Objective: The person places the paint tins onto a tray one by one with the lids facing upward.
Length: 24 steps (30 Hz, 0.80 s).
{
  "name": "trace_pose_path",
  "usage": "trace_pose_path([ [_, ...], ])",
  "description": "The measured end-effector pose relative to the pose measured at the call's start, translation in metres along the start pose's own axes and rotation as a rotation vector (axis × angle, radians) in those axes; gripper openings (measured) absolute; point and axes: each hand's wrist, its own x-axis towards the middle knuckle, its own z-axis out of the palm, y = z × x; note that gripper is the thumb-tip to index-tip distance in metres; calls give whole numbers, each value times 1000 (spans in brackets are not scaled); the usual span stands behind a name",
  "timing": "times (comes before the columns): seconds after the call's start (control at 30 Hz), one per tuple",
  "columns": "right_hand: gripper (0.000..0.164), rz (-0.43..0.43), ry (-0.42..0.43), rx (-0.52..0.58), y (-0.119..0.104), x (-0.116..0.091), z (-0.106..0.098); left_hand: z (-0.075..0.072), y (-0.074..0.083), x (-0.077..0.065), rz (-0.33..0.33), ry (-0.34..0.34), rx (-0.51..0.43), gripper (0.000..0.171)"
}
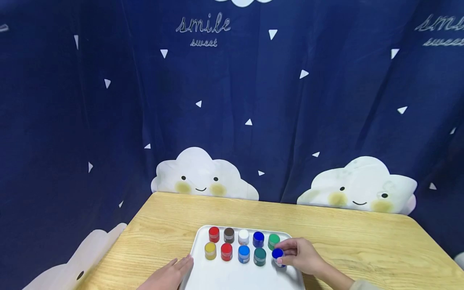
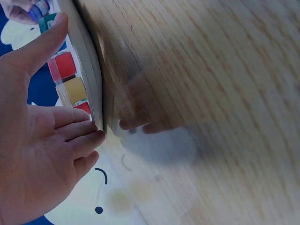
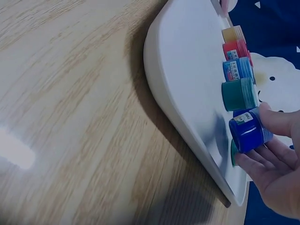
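A small dark blue paint jar (image 1: 278,253) is pinched between the thumb and fingers of my right hand (image 1: 303,257), at the right end of the front row on a white tray (image 1: 221,278). In the right wrist view this jar (image 3: 251,131) looks tilted; whether its base touches the tray I cannot tell. Beside it stands a teal jar (image 1: 259,256), and behind it a green jar (image 1: 274,241). My left hand (image 1: 169,276) rests against the tray's left edge, its fingers fairly straight and holding nothing.
Other paint jars stand in two rows: red (image 1: 214,234), brown (image 1: 229,235), white (image 1: 243,237) and dark blue (image 1: 258,239) behind; yellow (image 1: 210,250), red (image 1: 226,251) and lighter blue (image 1: 244,254) in front. The wooden table (image 1: 348,241) meets a dark blue curtain (image 1: 224,88).
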Motion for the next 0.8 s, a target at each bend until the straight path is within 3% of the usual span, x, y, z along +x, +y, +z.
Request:
trace_pose_path([
  [0.2, 34, 14, 22, 5, 1, 1, 8, 2, -2, -1, 36, 26, 23, 89],
  [0.53, 36, 27, 66, 4, 3, -1, 12, 2, -3, -1, 46, 13, 17, 88],
  [0.8, 34, -91, 60, -101, 5, 0, 8, 0, -2, 0, 25, -3, 5, 89],
])
